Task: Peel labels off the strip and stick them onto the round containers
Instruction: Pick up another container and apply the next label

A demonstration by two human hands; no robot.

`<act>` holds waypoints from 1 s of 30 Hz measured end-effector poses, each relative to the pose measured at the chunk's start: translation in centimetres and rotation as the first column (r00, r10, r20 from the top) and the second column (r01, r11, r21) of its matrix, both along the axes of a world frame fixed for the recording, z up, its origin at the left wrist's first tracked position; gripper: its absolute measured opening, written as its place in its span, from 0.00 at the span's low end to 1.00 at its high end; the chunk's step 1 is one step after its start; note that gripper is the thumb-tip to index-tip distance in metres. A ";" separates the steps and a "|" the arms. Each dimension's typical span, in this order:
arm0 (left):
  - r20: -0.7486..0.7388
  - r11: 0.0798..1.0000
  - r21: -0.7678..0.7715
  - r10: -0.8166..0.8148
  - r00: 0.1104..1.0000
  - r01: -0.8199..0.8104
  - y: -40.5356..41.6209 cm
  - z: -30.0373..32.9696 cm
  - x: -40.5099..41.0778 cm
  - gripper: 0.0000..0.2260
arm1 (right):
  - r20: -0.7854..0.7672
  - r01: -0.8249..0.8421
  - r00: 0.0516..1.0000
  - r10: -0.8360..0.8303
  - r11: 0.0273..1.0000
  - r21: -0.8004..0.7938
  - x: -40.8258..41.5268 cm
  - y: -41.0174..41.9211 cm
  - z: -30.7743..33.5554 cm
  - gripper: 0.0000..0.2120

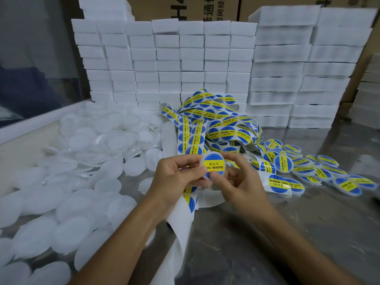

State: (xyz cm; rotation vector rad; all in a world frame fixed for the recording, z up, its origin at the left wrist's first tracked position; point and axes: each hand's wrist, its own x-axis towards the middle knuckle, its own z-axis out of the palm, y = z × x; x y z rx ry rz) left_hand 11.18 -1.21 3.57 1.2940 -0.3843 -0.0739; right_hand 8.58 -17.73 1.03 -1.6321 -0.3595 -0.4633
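A round container is held up between both hands, just in front of the tangled label strip heaped on the counter. The blue-and-yellow label on its face is read upside down as "SOLDERING PASTE", with a line of Chinese characters beneath it. The left hand is curled on the container's left edge, thumb laid against it, and the same strip is seen passing under that palm and trailing down as bare white backing. The right hand is pinched on the container's right side, thumb tip pressed at its lower edge.

On the strip heap the same print "SOLDERING PASTE" is repeated on each round sticker. To the right of the heap, finished labelled containers are scattered flat on the counter. To the left of the heap, a large spread of plain white containers is piled. Behind the heap, white foam blocks are stacked in a wall, and above these, cardboard cartons with large black printing are partly seen; only fragments of letters and Chinese characters can be made out
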 end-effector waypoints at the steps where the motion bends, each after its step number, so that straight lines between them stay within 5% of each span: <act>1: -0.005 1.000 0.010 0.027 1.000 -0.027 0.0 0.0 0.1 0.09 | 0.007 -0.020 1.000 0.020 0.999 -0.029 -0.1 0.2 0.0 0.19; 7: 0.104 0.978 0.168 0.106 0.989 -0.123 -0.1 -0.3 0.0 0.10 | -0.017 0.037 0.999 -0.037 0.999 0.034 -0.1 0.4 0.1 0.14; 13: 0.067 0.986 0.116 0.110 0.992 -0.117 -0.3 -0.1 -0.2 0.05 | 0.036 0.129 0.991 -0.126 0.986 -0.109 -0.2 0.1 -0.1 0.07; 18: 0.023 0.987 0.159 0.012 1.000 -0.015 0.0 -0.1 0.0 0.11 | 0.157 0.192 0.975 -0.157 0.951 -0.243 -0.4 0.3 -0.4 0.23; 25: 0.060 0.995 0.094 0.028 0.998 -0.034 -0.1 0.1 -0.4 0.18 | 0.080 0.137 0.987 -0.137 0.991 0.005 -0.2 0.0 0.3 0.09; 30: 0.041 0.991 0.013 0.133 0.990 -0.134 -0.1 0.3 -0.3 0.08 | 0.220 0.239 0.957 -0.191 0.946 -0.218 -0.6 -0.2 0.5 0.26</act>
